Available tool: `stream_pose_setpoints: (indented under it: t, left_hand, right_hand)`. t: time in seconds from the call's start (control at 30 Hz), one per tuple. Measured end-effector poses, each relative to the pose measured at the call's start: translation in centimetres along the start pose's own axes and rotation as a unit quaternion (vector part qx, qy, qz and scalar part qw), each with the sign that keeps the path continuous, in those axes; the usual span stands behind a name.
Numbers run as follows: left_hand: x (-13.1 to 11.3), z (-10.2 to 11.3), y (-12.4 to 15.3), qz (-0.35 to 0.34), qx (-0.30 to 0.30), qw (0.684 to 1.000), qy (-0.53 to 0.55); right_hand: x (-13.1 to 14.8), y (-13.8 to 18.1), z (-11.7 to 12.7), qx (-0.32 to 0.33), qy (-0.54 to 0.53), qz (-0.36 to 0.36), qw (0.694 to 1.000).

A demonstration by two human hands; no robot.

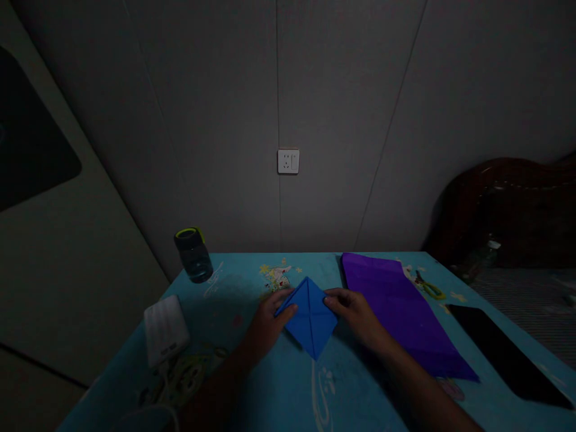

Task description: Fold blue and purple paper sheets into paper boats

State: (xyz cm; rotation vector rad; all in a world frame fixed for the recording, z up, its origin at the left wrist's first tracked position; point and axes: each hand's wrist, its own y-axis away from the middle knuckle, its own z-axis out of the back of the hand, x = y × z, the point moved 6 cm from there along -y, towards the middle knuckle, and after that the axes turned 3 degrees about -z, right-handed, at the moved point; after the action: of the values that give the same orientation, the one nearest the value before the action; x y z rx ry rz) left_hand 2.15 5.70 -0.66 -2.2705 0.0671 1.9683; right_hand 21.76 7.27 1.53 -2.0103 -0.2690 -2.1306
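A blue folded paper point(309, 321) in a diamond shape lies on the light blue table point(252, 384), its point toward me. My left hand point(269, 324) presses its left corner with fingers pinched onto the edge. My right hand point(355, 315) holds the right corner the same way. Both hands rest on the table top on either side of the paper.
A purple paper sheet point(405, 312) lies right of my hands, scissors point(429, 289) beyond it, a black phone point(504, 354) at far right. A dark cup point(193, 255) stands back left; a white power bank point(164, 330) with cable sits left. A wall socket point(288, 161) is ahead.
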Motion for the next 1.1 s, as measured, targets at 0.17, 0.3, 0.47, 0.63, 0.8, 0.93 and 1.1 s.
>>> stream_pose_setpoints:
  t: [0.17,0.3,0.47,0.63,0.8,0.93,1.1]
  left_hand:
    - [-0.5,0.6,-0.3,-0.044,-0.014,0.997,-0.056]
    - [-1.7,1.1,0.2,-0.116,-0.048,0.972,-0.199]
    - [-4.0,0.9,0.8,-0.245,-0.067,0.911,-0.326]
    - [-3.5,0.6,0.8,-0.209,-0.031,0.885,-0.415]
    - [-1.4,1.1,0.5,-0.085,-0.032,0.957,-0.275]
    - [-0.9,0.3,0.5,-0.049,0.016,0.991,-0.122]
    - [-1.9,-0.2,1.0,-0.102,0.042,0.989,-0.101]
  right_hand:
    - [-0.2,0.0,1.0,-0.074,0.046,0.055,0.995]
    - [0.1,0.2,1.0,-0.085,0.101,0.107,0.986]
    - [1.3,0.6,1.0,-0.086,0.169,0.172,0.967]
    - [2.2,0.8,1.2,-0.086,0.228,0.189,0.951]
    - [1.5,0.7,0.7,-0.046,0.196,0.145,0.969]
    - [1.7,1.0,0.2,-0.032,0.162,0.177,0.970]
    - [2.7,1.6,0.0,-0.030,0.143,0.267,0.953]
